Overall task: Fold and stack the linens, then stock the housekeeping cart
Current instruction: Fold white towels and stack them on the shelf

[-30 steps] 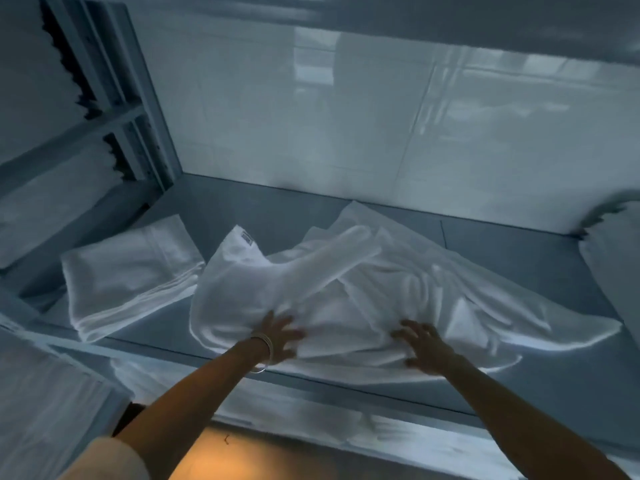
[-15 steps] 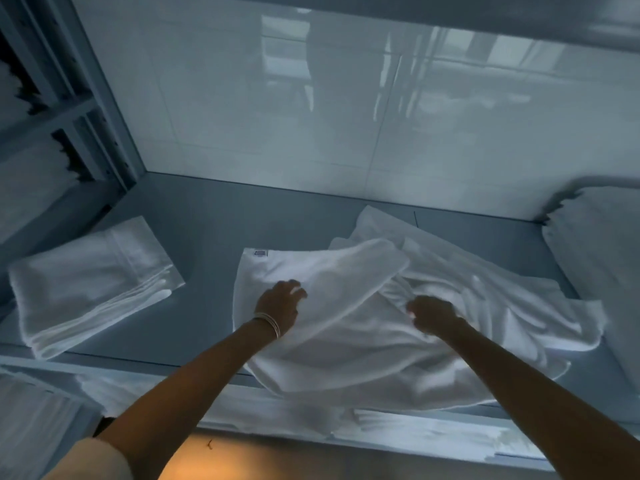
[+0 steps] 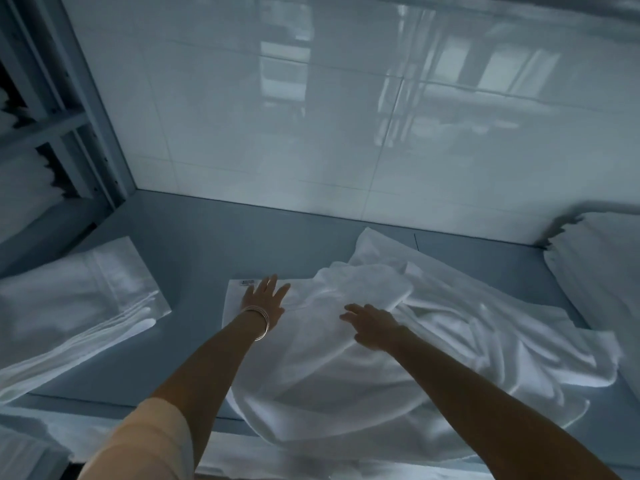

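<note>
Your left hand point(image 3: 264, 301) and right hand point(image 3: 372, 323) lie flat, fingers spread.
Both press the rumpled white sheet point(image 3: 433, 341) on the shelf point(image 3: 194, 237).

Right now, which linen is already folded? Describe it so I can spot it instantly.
Start at the grey shelf below the glossy tiled wall. At its left end, apart from the rumpled sheet both hands are flattening, lies the folded linen. It alone is a neat rectangle with stacked layered edges.

Both arms reach forward, nearly straight. The left hand point(image 3: 264, 301) lies flat, fingers straight and spread, thin bangles at its wrist. The right hand point(image 3: 372, 325) lies palm down, fingers extended and slightly spread.
</note>
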Motion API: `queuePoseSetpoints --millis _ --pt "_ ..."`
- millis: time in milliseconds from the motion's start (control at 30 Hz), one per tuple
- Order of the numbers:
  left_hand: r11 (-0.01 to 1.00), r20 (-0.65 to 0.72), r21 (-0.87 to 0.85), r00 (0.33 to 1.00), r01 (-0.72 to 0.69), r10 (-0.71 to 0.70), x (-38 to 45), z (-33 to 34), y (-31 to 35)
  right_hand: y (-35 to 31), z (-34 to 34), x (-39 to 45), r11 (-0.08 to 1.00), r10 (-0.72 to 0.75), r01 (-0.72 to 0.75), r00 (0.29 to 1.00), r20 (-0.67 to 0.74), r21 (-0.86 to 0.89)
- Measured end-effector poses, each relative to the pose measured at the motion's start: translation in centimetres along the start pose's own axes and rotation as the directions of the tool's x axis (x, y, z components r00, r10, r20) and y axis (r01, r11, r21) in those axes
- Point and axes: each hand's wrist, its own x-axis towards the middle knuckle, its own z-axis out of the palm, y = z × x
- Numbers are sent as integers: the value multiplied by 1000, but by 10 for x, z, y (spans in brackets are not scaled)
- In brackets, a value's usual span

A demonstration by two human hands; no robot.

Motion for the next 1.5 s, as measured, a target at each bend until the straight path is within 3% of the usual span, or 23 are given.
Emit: queuePoseSetpoints --millis 200,333,400,500,567,667,733,767,833,900,967,1000,1067,1133,1233,1333,1500 --pt "955 160 -219 973 202 -169 26 10 -14 10 16 -2 994 -34 17 987 155 110" --pt "1000 64 16 998 16 -17 3 -6 -5 5 -3 1 998 -5 -1 994 105 60" --pt "988 -150 84 979 -129 141 -13 -12 0 -4 -19 9 999 14 -12 999 -43 45" --pt "949 -427 218 853 -226 301 -37 -20 -13 -14 -45 26 999 -18 27 969 -248 33" --pt "937 -590 286 734 -202 338 -58 -22 -30 -22 -59 40 997 -24 40 968 -250 60" --pt "943 -770 316 554 -102 318 -93 -28 -64 -34 -78 66 981 -20 28 999 -44 190" --pt "952 -807 303 524 -28 272 -117 -29 -89 -48 -91 78 972 -9 -26 989 148 232" --pt "955 -814 295 529 24 238 -129 -28 -101 -57 -100 85 976 -2 -26 991 131 217" --pt "954 -821 260 554 146 139 -149 -23 -122 -82 -122 104 978 17 15 988 -152 206" --pt "940 -790 221 612 259 17 -161 -11 -139 -120 -149 123 934 20 157 874 -486 321" --pt "899 -657 153 722 411 -218 -168 -7 -149 -163 -171 134 850 -56 338 820 -570 403" --pt "865 -541 137 768 483 -343 -173 -7 -152 -182 -177 135 817 -144 393 848 -511 421" --pt "793 -309 103 777 600 -548 -176 4 -158 -209 -172 137 820 -264 358 929 -261 447" --pt "786 -35 142 797 601 -603 -179 20 -156 -216 -147 141 883 -320 329 944 -81 335" --pt "862 121 175 858 476 -499 -180 41 -139 -200 -100 131 923 -379 371 923 65 106" --pt "929 189 141 912 343 -365 -173 55 -115 -162 -56 101 950 -313 309 928 201 50" --pt "993 138 62 984 104 -112 -145 48 -57 -72 1 34 978 -196 207 953 231 -22"
